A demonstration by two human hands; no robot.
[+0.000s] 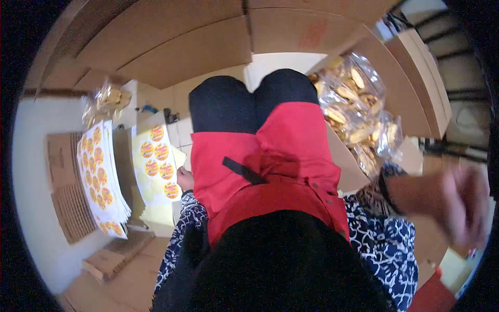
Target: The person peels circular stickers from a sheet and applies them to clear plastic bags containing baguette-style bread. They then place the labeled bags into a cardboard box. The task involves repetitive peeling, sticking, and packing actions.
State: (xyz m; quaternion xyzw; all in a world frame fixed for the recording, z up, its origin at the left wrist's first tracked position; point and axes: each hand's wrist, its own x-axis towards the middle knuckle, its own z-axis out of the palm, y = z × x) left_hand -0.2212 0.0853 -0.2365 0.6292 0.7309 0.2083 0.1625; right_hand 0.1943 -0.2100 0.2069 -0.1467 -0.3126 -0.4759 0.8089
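Note:
My left hand [185, 179] is low beside my left thigh, its fingers curled at the right edge of a sticker sheet [140, 171]. The sheet carries round orange and yellow labels, and pale backing shows where some spots are bare. Far out to the right, my right hand [462, 208] is raised and smeared by motion, so its fingers and anything in them are unclear. Clear plastic bags of golden-brown, elongated food pieces [353, 104] fill an open cardboard box [410, 93] to the right of my knees.
A thick stack of similar label sheets [99, 177] stands at the left, against flattened cardboard [65, 156]. Behind it sits another clear bag of food [112, 101]. Large cardboard boxes [187, 52] wall off the far side. A dark rack [462, 78] is at far right.

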